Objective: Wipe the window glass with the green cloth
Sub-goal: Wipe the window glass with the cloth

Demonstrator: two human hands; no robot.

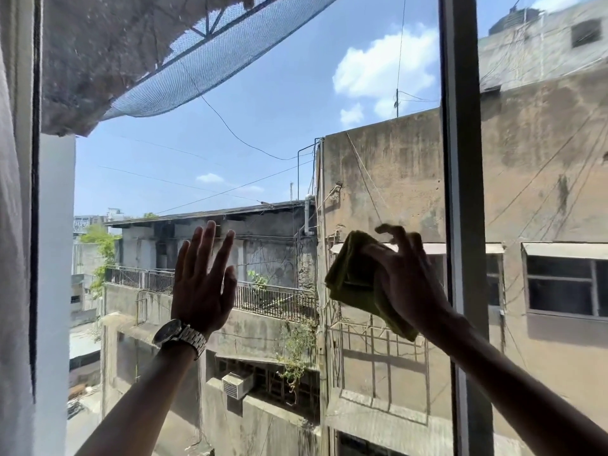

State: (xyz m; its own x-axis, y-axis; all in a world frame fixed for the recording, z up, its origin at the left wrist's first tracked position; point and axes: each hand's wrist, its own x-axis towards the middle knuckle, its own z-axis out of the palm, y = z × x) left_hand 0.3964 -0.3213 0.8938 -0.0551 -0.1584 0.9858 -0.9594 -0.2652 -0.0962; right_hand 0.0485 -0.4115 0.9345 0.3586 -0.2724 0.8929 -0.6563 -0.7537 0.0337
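The right hand (408, 284) grips the folded green cloth (353, 278) against the window glass (279, 126). Left of it, the left hand (204, 281), wearing a wristwatch (179, 335), is open with fingers spread.

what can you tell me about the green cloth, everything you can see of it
The green cloth is yellowish green, soft-looking fabric, folded into a thick pad with layered edges showing at its left side. The right hand presses it to the window glass, just left of the dark vertical frame bar. Its lower corner trails below the wrist. The left hand is spread apart from it, not touching.
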